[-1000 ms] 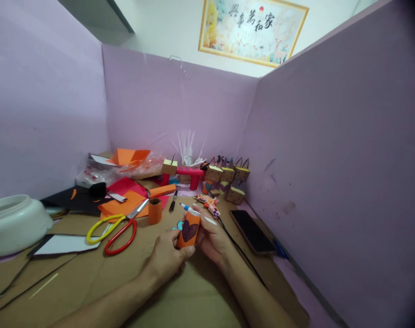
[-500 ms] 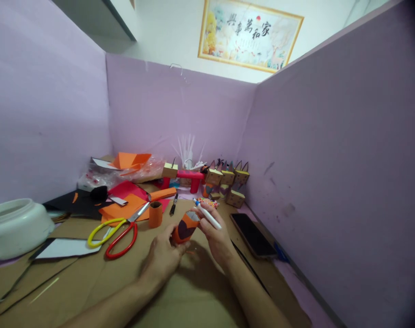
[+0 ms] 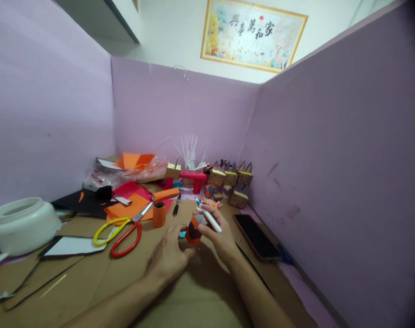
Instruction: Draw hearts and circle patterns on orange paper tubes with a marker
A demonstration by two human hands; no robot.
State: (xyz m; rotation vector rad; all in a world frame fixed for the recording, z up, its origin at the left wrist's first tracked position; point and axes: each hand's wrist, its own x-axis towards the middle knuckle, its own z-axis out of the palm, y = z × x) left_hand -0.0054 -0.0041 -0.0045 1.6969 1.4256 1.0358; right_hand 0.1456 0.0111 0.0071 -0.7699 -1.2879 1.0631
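Observation:
An orange paper tube (image 3: 194,231) with a dark shape on its side is held above the cardboard by my right hand (image 3: 219,232). That same hand also grips a white marker (image 3: 209,218) with a blue end, slanting over the tube. Just left of the tube, my left hand (image 3: 169,253) has its fingers apart, and a small blue piece (image 3: 183,234) shows near its fingertips. A second orange tube (image 3: 159,215) stands upright behind my left hand, beside scissors (image 3: 126,237) with yellow and red handles.
A white pot (image 3: 24,228) sits at far left. Orange paper (image 3: 134,205), black paper (image 3: 79,202) and a black pen (image 3: 176,205) lie behind. Boxy eared figures (image 3: 238,198) stand at the back. A phone (image 3: 257,237) lies right, by the purple wall (image 3: 330,159).
My left hand has let go of the tube and its fingers have spread. The tube has moved slightly right and stands more upright in my right hand. The blue piece now shows.

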